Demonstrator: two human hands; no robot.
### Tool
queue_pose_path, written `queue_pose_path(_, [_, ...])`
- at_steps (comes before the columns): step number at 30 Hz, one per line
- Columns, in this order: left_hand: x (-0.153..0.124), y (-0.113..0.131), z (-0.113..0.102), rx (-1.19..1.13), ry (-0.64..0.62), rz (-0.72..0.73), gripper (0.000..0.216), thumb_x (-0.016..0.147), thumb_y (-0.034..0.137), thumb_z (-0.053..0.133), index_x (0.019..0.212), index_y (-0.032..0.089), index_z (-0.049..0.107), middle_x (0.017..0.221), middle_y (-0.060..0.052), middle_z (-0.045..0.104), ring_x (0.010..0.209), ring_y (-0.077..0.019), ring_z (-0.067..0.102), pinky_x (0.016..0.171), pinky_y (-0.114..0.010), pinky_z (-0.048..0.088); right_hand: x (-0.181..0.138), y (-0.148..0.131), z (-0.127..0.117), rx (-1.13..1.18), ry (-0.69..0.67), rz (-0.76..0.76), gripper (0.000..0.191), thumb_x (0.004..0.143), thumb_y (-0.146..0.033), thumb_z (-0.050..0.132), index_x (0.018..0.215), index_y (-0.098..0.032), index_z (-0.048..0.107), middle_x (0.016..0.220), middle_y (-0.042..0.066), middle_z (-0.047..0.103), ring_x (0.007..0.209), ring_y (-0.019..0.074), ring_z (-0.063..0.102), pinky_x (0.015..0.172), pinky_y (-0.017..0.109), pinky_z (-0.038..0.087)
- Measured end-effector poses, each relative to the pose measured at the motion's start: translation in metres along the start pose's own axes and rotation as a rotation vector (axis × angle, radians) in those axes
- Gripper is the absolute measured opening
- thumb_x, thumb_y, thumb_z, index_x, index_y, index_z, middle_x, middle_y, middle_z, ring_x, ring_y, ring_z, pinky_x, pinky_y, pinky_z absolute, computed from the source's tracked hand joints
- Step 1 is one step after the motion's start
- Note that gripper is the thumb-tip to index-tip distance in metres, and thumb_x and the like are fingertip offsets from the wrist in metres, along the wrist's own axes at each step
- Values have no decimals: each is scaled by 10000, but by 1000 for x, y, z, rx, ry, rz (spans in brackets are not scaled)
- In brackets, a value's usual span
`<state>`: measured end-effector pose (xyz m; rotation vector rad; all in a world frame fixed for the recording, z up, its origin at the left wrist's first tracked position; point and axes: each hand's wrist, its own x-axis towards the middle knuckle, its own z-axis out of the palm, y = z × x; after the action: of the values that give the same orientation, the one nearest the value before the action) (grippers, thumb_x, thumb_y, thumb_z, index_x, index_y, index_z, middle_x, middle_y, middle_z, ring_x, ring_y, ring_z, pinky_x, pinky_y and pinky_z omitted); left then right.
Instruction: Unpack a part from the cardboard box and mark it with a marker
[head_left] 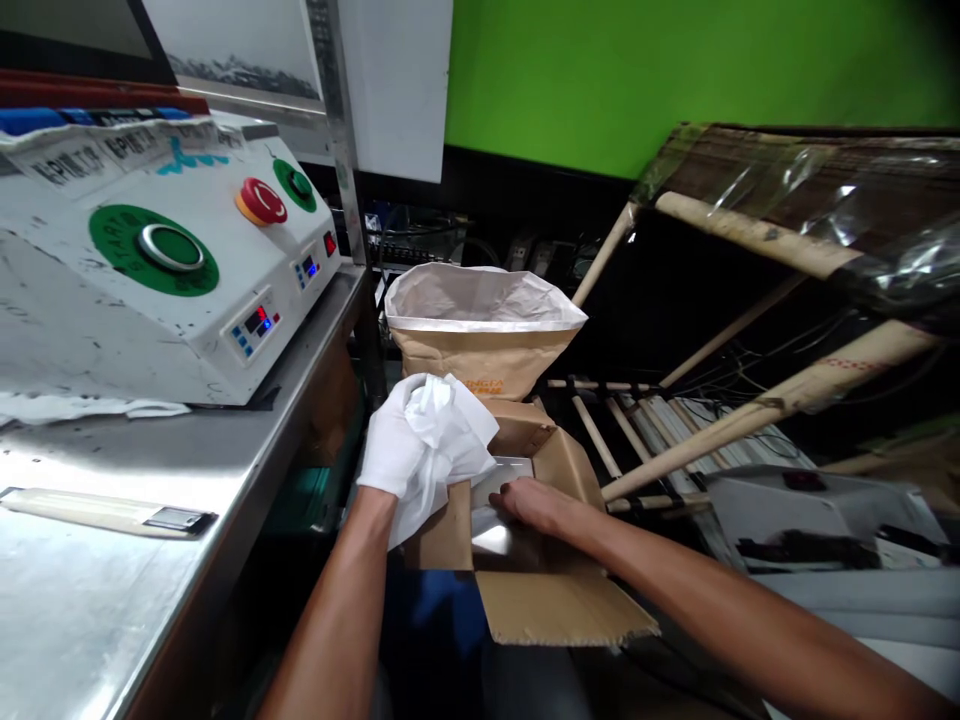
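Observation:
My left hand wears a white glove and grips a crumpled white cloth just above an open cardboard box. My bare right hand reaches into that box, fingers down on shiny silver pieces stacked inside. Whether it grips one is hidden. Behind the box stands a brown paper sack with a white lining, its mouth open.
A white control unit with green and red buttons sits on a steel bench at left. A flat cream-coloured strip lies on the bench. Slanted wooden poles and plastic-covered racks fill the right side.

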<state>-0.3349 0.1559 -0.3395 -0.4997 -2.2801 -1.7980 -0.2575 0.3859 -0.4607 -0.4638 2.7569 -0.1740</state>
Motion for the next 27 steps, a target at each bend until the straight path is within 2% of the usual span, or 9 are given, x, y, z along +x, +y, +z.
queue_pose_path(2, [-1, 3, -2, -1, -7, -2, 464, 790, 207, 676, 1253, 216, 639, 1196, -63, 727, 1060, -197, 670, 962, -298, 499, -6, 1, -12, -20, -3, -57, 247, 915, -210, 508, 1065, -180, 702, 883, 95, 718, 726, 207, 622, 611, 279, 372])
queue_pose_path(5, [-1, 7, -4, 3, -5, -23, 512, 784, 221, 677, 1291, 192, 612, 1210, -82, 714, 1079, -208, 665, 975, -318, 495, -16, 4, -36, -23, 20, -167, 413, 791, -82, 535, 1158, -210, 676, 960, 69, 723, 819, 206, 641, 654, 273, 367])
queue_pose_path(8, [1, 9, -5, 102, 26, -10, 580, 766, 241, 691, 1334, 167, 596, 1203, -113, 679, 1097, -242, 650, 993, -357, 496, -25, 11, -65, -40, 64, -200, 458, 780, -39, 497, 1150, -228, 692, 955, 58, 709, 838, 192, 638, 662, 269, 354])
queue_pose_path(11, [2, 8, -6, 236, 62, 14, 600, 748, 193, 682, 1342, 152, 610, 1205, -144, 606, 1076, -265, 640, 998, -391, 503, -29, 19, -88, -48, 133, -112, 359, 820, -68, 489, 1041, -207, 734, 986, 80, 693, 852, 193, 630, 690, 274, 369])
queue_pose_path(13, [3, 7, -7, 262, 61, 16, 585, 760, 178, 665, 1342, 145, 614, 1261, -164, 573, 1131, -275, 623, 1039, -397, 487, -29, 22, -98, -1, 251, -28, 296, 863, -125, 483, 1010, -183, 734, 1001, 92, 684, 883, 199, 625, 742, 276, 396])
queue_pose_path(15, [3, 6, -7, 260, 46, 30, 558, 785, 189, 647, 1339, 135, 612, 1322, -177, 562, 1206, -279, 597, 1087, -394, 462, -28, 22, -103, 57, 379, 54, 276, 879, -155, 458, 960, -167, 721, 928, 84, 669, 869, 197, 613, 763, 279, 405])
queue_pose_path(18, [3, 4, -8, 260, 1, 70, 617, 786, 243, 659, 1381, 108, 570, 1367, -189, 555, 1267, -286, 565, 1133, -409, 429, -26, 17, -110, 128, 572, 134, 239, 868, -161, 438, 825, -176, 672, 813, 45, 615, 781, 172, 581, 716, 274, 388])
queue_pose_path(24, [2, 1, -5, 200, -44, 103, 741, 729, 267, 716, 1419, 85, 516, 1370, -200, 528, 1282, -297, 544, 1151, -435, 411, -36, -9, -134, 301, 1095, 128, 198, 844, -155, 436, 731, -193, 594, 785, 15, 587, 744, 155, 550, 735, 287, 390])
queue_pose_path(27, [-4, 5, -4, -32, -131, 71, 781, 737, 307, 745, 1457, 170, 476, 1449, -159, 475, 1301, -286, 542, 1159, -432, 407, -41, -25, -148, 532, 1204, 154, 159, 819, -176, 465, 744, -202, 603, 771, 0, 591, 720, 155, 527, 687, 288, 381])
